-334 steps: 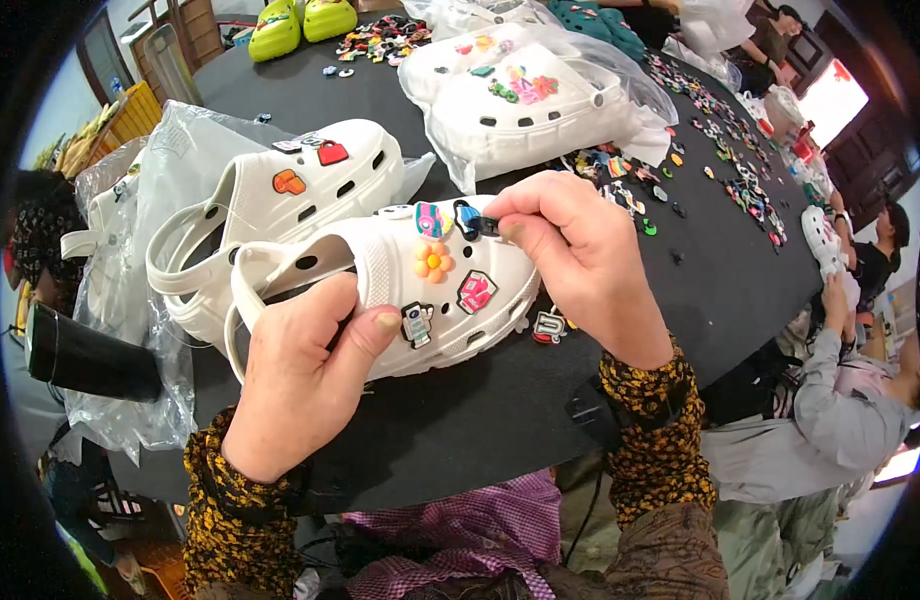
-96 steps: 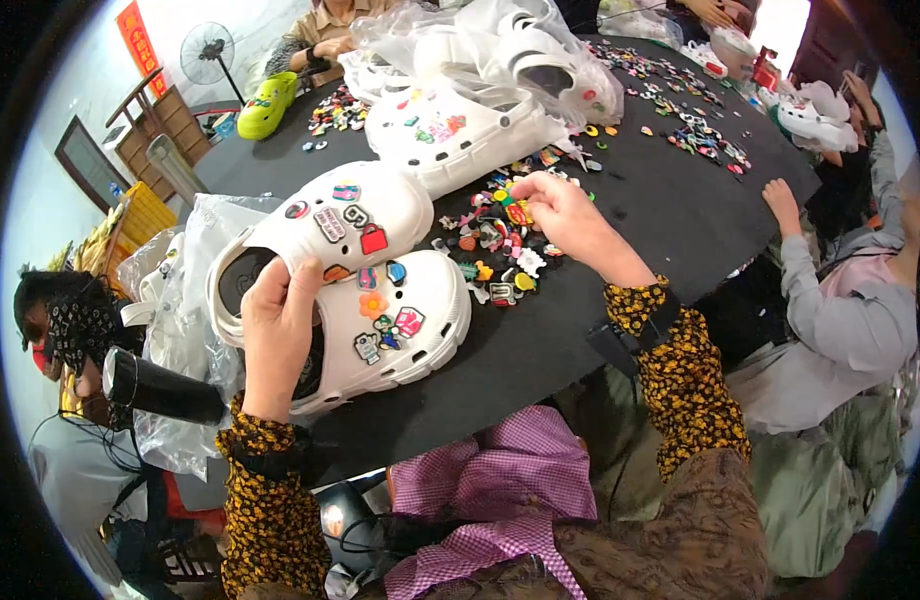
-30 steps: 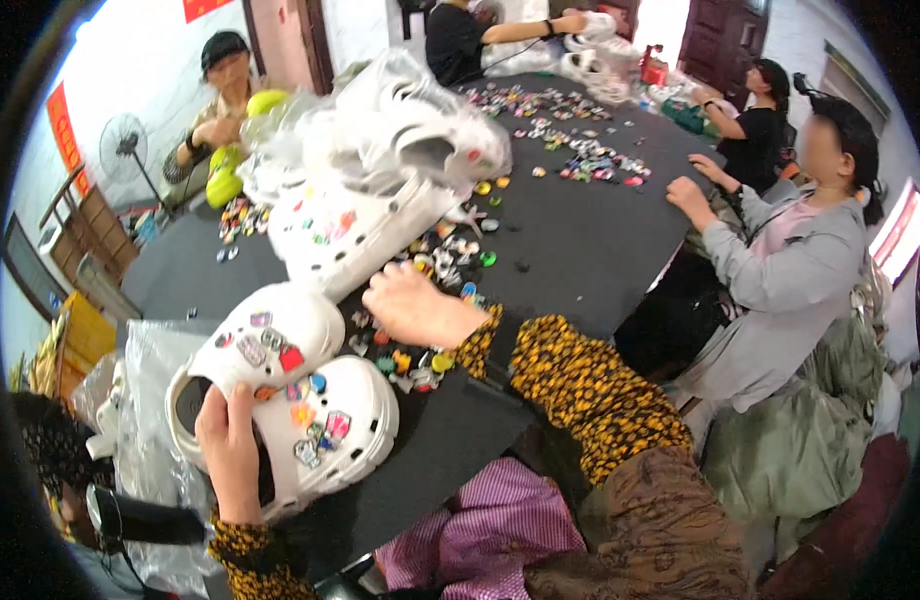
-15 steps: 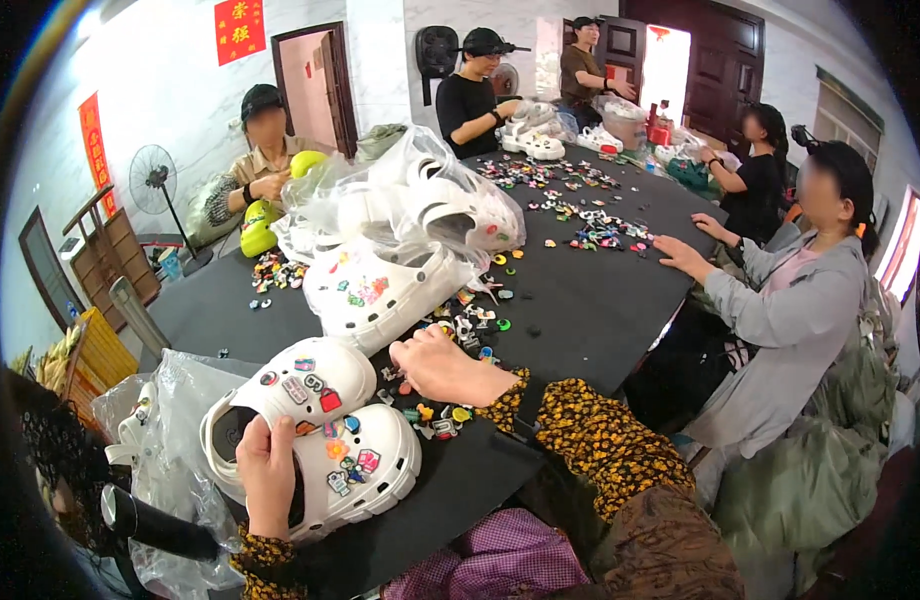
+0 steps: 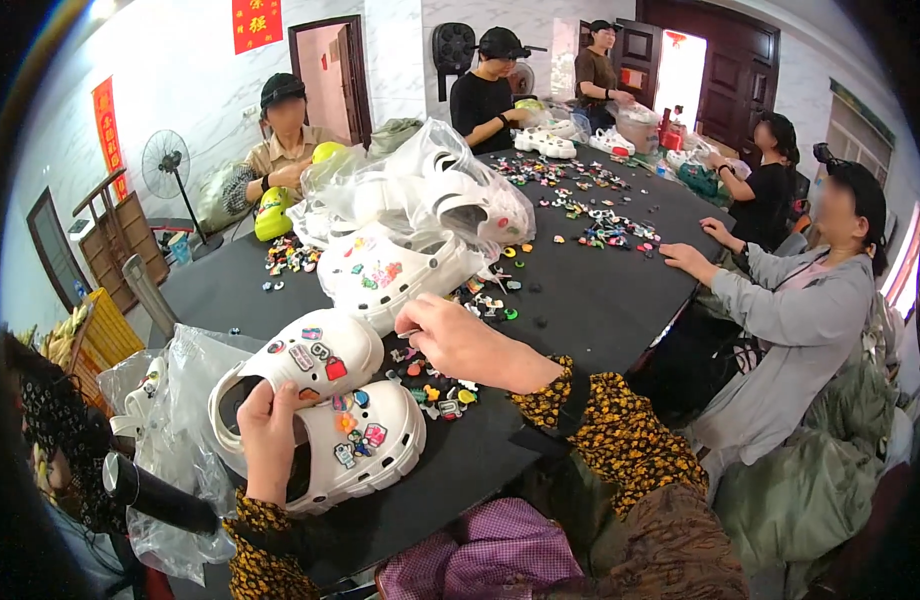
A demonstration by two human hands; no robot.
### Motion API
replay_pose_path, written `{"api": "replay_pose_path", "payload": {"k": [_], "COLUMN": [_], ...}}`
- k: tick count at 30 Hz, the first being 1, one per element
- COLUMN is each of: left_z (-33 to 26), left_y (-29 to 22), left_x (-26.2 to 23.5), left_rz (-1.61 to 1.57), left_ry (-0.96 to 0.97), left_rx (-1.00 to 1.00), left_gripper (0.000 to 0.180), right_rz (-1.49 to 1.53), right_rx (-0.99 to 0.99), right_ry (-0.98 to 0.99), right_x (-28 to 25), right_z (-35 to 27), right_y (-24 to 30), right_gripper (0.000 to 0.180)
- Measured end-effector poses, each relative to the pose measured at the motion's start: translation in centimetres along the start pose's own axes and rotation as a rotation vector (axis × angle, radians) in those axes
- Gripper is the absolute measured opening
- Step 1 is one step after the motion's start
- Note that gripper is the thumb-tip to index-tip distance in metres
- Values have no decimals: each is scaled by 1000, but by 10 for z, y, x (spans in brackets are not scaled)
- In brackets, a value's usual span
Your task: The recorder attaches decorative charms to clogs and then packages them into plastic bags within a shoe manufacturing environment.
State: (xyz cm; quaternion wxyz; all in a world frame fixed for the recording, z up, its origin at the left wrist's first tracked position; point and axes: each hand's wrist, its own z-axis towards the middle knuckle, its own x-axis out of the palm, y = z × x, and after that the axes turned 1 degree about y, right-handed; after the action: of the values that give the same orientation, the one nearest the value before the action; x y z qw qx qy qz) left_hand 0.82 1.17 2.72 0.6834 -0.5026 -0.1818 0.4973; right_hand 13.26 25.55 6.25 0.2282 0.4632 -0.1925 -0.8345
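Left hand [image 5: 268, 440] at seven o'clock, fingers wrapped over heel rim of nearer white clog [image 5: 355, 455], pinning it flat, charmed top facing up. Second white clog [image 5: 305, 360] touching it just beyond. Right hand [image 5: 460, 340] at centre, fingertips pinched over loose charms [image 5: 435, 390], whether on one cannot tell. Near table edge [image 5: 460, 500] close below clogs. Beyond, bagged clogs [image 5: 420, 215] crowding twelve o'clock; bare tabletop toward two o'clock.

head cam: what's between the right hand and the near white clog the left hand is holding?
In the head view, a scatter of small coloured shoe charms on the black table lies between the right hand and the near white clog under the left hand.
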Motion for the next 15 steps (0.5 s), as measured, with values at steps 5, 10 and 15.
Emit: {"api": "replay_pose_path", "payload": {"k": [5,10,15], "left_z": [1,-2,-10], "left_y": [-10,-44,-54], "left_x": [-7,-5,6], "left_rz": [-170,-243,19], "left_ry": [1,-84,139], "left_rx": [27,116,236], "left_gripper": [27,26,22], "right_rz": [35,232,301], "right_rx": [-47,-36,-27], "right_ry": [13,-67,-184], "right_x": [-23,-35,-45], "right_z": [-12,-17,-22], "right_y": [31,51,77], "right_gripper": [13,15,15]}}
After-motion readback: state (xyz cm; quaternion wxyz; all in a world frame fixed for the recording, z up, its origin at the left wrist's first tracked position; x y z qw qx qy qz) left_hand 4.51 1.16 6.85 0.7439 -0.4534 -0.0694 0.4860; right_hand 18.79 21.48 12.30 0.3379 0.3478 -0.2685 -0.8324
